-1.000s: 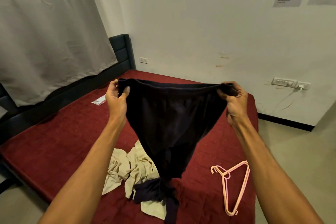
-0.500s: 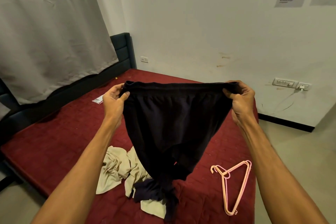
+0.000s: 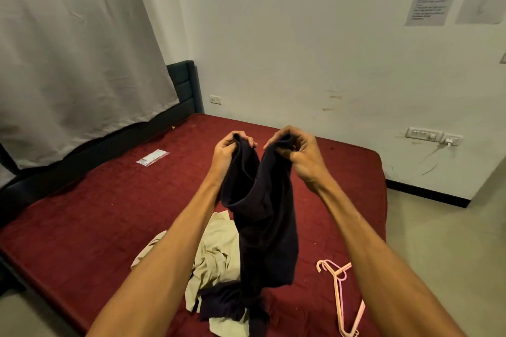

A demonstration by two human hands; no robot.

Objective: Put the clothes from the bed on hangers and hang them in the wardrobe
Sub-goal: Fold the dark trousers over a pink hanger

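Head view: left hand (image 3: 228,149) and right hand (image 3: 298,149), close together, each pinch the dark garment (image 3: 262,213) hanging below them, pink hangers (image 3: 339,295) lower right

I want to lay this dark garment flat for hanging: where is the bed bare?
On the bed, the widest bare stretch lies left, between the packet and the beige clothes. Another: beyond the pink hangers, toward the wall. Crowded near edge: beige clothes, trailing dark garment, hangers.
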